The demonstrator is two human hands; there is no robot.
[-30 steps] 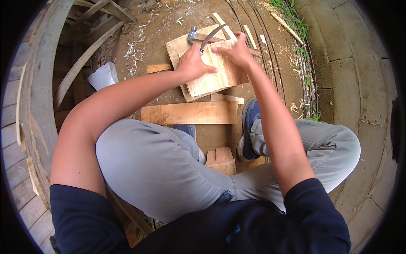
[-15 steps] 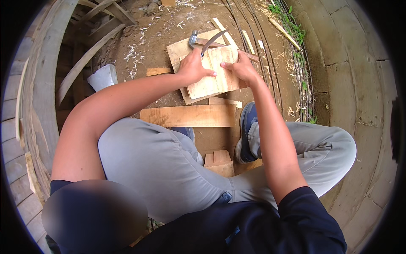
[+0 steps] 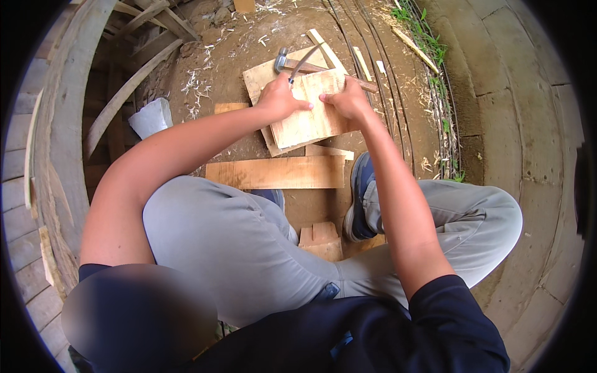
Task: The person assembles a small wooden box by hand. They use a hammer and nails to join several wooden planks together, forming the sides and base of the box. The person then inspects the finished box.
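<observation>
The right hand (image 3: 349,102) grasps a pale rectangular wooden board (image 3: 308,124) at its right edge, with the thumb on the upper face. The left hand (image 3: 280,101) lies at the board's left edge, its thumb extended onto the same face; its remaining fingers curl at the base of a curved, dark-bladed knife (image 3: 305,62). It cannot be determined whether these fingers also grip the board. The blade points outward past the board's far edge.

The board is positioned above a second, light-brown wooden board (image 3: 259,78), which projects at the far and left edges. A claw hammer with a grey steel head (image 3: 281,60) and brown wooden handle lies near the second board's far edge; its handle extends beyond the right edge.

A long orange-brown plank (image 3: 273,173) lies on the bare brown earth (image 3: 233,62), near the second board's near edge. Thin dark rods (image 3: 383,59) run along the right side of the earth; a whitish angular block (image 3: 152,118) stands at its left side.
</observation>
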